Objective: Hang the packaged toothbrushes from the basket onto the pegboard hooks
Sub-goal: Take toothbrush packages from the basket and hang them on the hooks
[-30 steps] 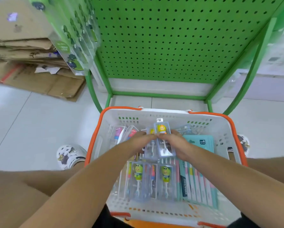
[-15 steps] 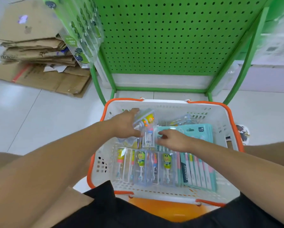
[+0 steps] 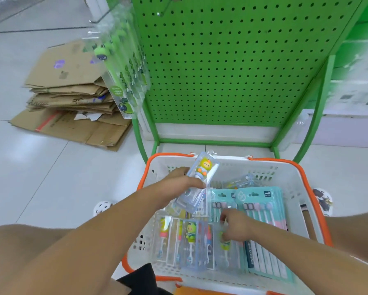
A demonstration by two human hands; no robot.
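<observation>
Left hand: gripping a clear toothbrush pack, lifting above the white basket.
Right hand: fingers curling onto a pack in the basket — grasp hard to make out.
Pegboard: top cut off — bare holes lying open right of the hanging packs.

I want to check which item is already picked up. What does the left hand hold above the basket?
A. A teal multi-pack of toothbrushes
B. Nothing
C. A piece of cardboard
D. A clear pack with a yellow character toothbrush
D: the left hand grips a clear pack with a yellow character toothbrush, lifted over the basket, while the teal multi-packs lie inside it.
</observation>
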